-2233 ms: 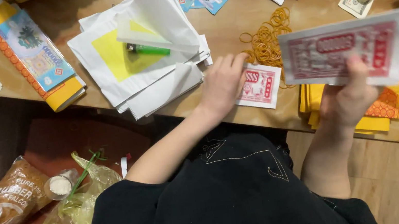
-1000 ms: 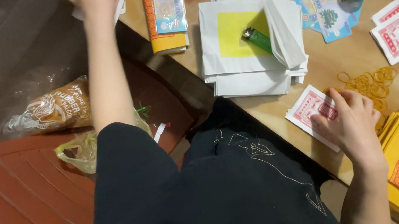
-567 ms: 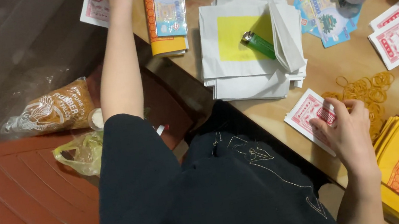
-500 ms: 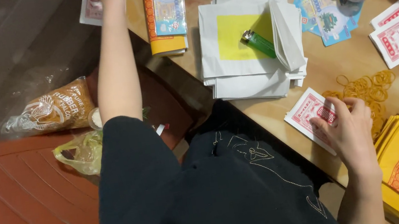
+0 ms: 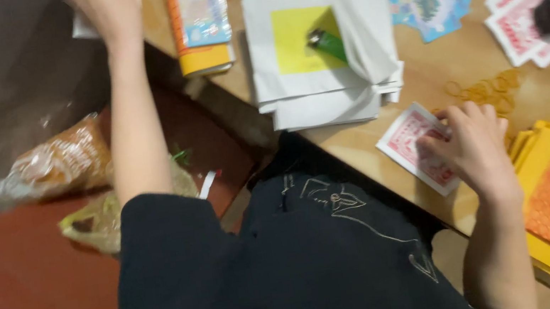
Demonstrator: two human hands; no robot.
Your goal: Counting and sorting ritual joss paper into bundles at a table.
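- Your right hand (image 5: 478,147) lies on the red notes (image 5: 416,149) at the worktop's (image 5: 436,74) near edge, fingers pressed down on them
- Your left hand (image 5: 104,10) reaches the far left corner; its fingers' state cannot be told

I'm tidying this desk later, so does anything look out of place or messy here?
A green lighter lies on the white paper stack, whose top sheet is folded back. Rubber bands lie loose on the table beside the right hand. Nothing looks spilled or damaged.
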